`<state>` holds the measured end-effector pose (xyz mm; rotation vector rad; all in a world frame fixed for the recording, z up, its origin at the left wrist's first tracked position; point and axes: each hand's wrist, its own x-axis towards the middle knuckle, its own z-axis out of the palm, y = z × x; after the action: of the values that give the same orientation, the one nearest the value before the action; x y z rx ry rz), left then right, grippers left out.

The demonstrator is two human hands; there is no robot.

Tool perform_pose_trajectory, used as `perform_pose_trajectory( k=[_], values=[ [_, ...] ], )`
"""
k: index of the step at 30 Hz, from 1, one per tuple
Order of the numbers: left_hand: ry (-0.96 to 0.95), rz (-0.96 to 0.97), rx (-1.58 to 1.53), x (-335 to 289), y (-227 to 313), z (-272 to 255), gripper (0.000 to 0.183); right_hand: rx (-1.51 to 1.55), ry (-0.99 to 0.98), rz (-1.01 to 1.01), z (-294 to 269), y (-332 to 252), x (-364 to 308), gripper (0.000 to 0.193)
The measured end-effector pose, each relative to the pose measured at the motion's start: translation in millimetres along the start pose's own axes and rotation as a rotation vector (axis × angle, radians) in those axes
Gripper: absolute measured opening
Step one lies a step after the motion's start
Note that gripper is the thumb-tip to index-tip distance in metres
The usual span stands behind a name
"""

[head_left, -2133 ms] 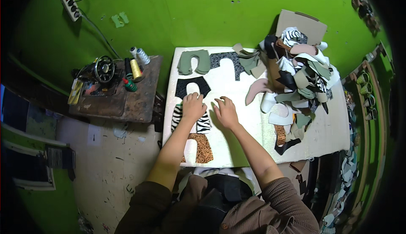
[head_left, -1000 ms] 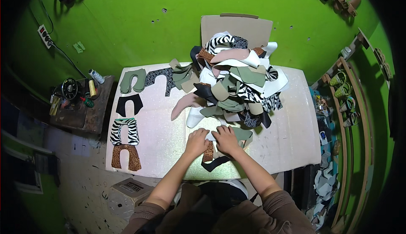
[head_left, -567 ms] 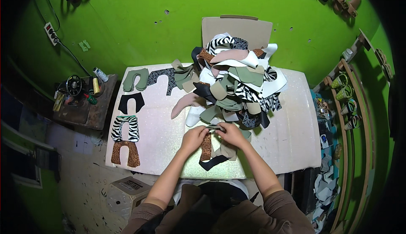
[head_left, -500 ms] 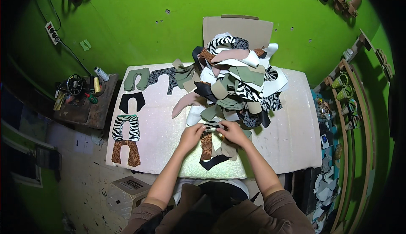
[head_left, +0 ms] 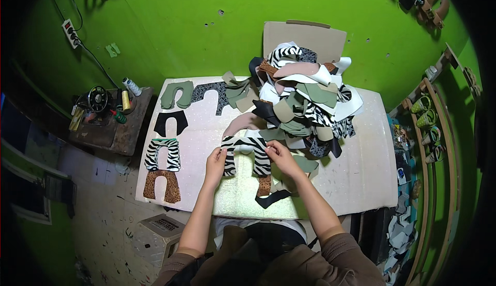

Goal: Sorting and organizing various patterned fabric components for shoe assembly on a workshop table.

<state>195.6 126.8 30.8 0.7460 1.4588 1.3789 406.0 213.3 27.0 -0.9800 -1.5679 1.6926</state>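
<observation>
Between my two hands a zebra-striped U-shaped cut piece [head_left: 261,158] is spread, its arch away from me and its two legs toward me. My left hand [head_left: 215,164] pinches the outer edge of its left leg. At the right leg's outer edge, the thumb and fingers of my right hand [head_left: 281,158] are closed. Partly under the striped piece and my right forearm lie a brown leopard-print piece [head_left: 264,185] and a black piece [head_left: 274,198]. A big loose heap of cut pieces [head_left: 294,123] in green, white, black, pink and prints rises just beyond my hands.
Along the table's left side lie U-shaped pieces: green [head_left: 168,99], dark patterned [head_left: 212,90], black [head_left: 164,129], zebra [head_left: 154,158] and leopard [head_left: 148,190]. A sewing machine [head_left: 97,100] stands left. Wooden racks [head_left: 439,182] with green shoes are at right; a box [head_left: 155,239] sits below.
The striped piece, bunched between my fingers before, is now opened out flat. My left hand has moved left, away from the right one. The whole view has shifted slightly.
</observation>
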Motion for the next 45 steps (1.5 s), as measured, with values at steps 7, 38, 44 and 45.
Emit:
perform_pose_trajectory(
  k=[7, 38, 44, 45],
  values=[
    [0.039, -0.036, 0.052, 7, -9, -52, 0.018, -0.044, 0.105, 0.038, 68, 21, 24, 0.027],
    [0.189, 0.29, 0.921, 69, -6, -312, 0.034, -0.432, 0.2, -0.028, 324, 45, 112, 0.039],
    [0.191, 0.312, 0.929, 77, 2, -314, 0.034, -0.41, 0.232, -0.048, 330, 47, 116, 0.038],
    [0.187, 0.315, 0.928, 76, 5, -314, 0.034, -0.411, 0.237, -0.049, 330, 47, 116, 0.038]
  ],
)
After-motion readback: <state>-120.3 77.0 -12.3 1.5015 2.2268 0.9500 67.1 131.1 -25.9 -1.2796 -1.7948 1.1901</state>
